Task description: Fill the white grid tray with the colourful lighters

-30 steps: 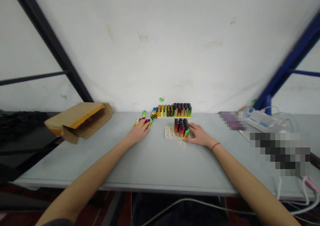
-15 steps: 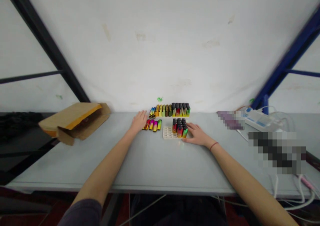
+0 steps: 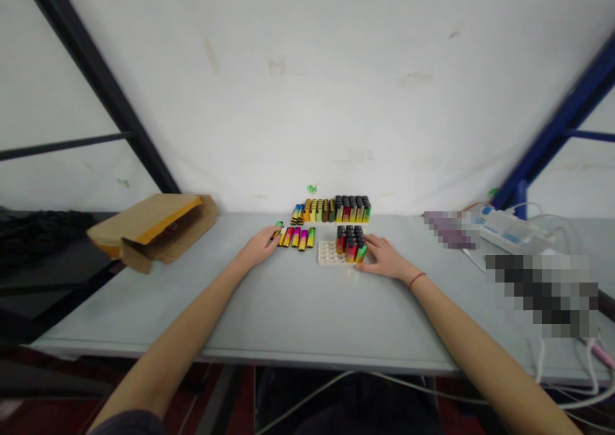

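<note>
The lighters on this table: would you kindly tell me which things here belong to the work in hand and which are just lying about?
Part of the work: left hand, right hand, flat-lying lighters, standing lighters, white tray, back row of lighters.

Just lying about: cardboard envelope, power strip, white cable.

Bright even light, faint shadows; fisheye bowing at edges; lighters [image 3: 302, 239] soft; blocky pixelated patch [image 3: 541, 294] right.
</note>
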Motion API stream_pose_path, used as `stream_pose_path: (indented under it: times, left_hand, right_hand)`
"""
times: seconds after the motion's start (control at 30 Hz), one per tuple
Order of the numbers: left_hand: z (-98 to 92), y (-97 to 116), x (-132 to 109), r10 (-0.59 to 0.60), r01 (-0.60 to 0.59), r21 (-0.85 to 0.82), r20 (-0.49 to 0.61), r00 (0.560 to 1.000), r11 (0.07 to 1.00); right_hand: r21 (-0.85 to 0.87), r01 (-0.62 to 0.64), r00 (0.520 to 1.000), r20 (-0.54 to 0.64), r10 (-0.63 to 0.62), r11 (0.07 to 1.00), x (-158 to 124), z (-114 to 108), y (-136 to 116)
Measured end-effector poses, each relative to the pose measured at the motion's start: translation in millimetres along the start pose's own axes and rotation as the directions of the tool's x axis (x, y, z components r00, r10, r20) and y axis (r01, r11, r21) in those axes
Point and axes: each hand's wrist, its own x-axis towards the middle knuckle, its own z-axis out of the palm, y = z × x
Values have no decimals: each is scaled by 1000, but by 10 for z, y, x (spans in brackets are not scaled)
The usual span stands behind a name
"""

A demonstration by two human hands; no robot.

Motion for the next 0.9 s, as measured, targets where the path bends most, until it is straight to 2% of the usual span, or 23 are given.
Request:
stream_pose_path:
  times: [0.07,0.2,0.27,0.37,0.47,0.6,0.73,0.8,0.9]
  left_hand:
    - [5,109,7,41,-41,-9,-9,999,999]
    - [36,338,59,35,-31,77,-58,998,997]
    - [72,462,97,67,-68,134,6,998,989]
    - [146,630,169,121,-151,176,171,978,973]
    - [201,747,246,104,-154,215,228,968,964]
    - [220,923,346,72,-105,287,123,990,952]
    - [262,1161,474,-87,89,349,-21,996,933]
    - [304,1244,534,-163,169,351,-46,986,921]
    - [362,1311,581,-217,219,349,-45,975,911]
  right_hand:
    - [4,1,1000,-1,-1,1000,0,1,5]
    - [6,3,1000,-1,-3,1000,3,3,8]
    - [9,-1,1000,1,1,1000,4,3,7]
    - [9,-9,1000,5,9,1000,7,4,3]
    - [3,-14,1000,13,14,1000,10,7,0]
    - [-4,-11,1000,8,11,1000,12,4,-3]
    - [-9,-2,1000,9,2,1000,9,3,-5]
    - [-4,-2,1000,4,2,1000,8,7,-1]
    - [2,-5,1000,-5,5,1000,9,15,8]
